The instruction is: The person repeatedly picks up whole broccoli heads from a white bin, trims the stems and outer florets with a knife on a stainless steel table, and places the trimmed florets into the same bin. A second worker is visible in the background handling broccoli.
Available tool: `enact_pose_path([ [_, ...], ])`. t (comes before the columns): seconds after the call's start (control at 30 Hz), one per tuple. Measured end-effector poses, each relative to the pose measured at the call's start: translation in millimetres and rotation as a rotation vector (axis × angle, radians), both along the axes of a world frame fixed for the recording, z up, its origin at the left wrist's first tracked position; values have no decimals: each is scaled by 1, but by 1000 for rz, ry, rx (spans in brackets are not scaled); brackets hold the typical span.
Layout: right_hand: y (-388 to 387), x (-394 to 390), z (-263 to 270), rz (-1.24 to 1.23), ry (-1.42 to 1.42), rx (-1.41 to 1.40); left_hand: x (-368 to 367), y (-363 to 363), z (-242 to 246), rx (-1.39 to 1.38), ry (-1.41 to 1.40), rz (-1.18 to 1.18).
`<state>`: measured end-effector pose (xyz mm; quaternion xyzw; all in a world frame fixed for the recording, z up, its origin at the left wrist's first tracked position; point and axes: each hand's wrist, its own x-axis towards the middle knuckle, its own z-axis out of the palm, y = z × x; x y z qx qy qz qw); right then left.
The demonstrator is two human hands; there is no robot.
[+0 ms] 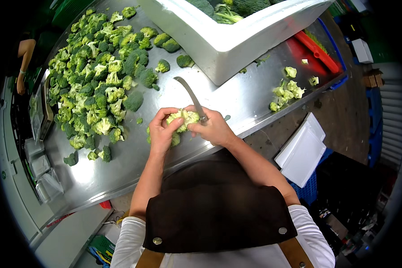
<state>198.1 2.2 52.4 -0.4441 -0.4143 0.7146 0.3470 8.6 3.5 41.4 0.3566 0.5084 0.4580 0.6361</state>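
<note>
Both my hands meet over the near edge of a steel table. My left hand (164,129) grips one side of a broccoli piece (188,118), its pale cut side facing up. The fingers of my right hand (214,126) hold the other side of it, and the same hand keeps a knife with a curved blade (190,91), pointing away and up to the left. More broccoli lies on the table just beneath my left hand, partly hidden. A large heap of cut broccoli florets (93,83) spreads over the left of the table.
A white foam box (217,63) holding whole broccoli stands at the far middle. Cut stem pieces (286,93) and a red brush (316,52) lie on the right. White foam lids (301,150) lean beyond the near edge. Another person's arm (26,58) shows far left.
</note>
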Motion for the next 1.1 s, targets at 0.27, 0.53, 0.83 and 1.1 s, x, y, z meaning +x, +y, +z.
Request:
enact_pose_path([
  [0.27, 37, -42, 31, 128, -198, -233, -72, 19, 12, -152, -205, 252],
  [0.53, 64, -85, 66, 30, -202, 215, -144, 11, 33, 23, 54, 375],
  [0.83, -13, -69, -39, 83, -285, -125, -52, -64, -17, -62, 218, 147],
  [1.1, -14, -43, -22, -84, -649, 175, -42, -10, -32, 98, 748, -8],
])
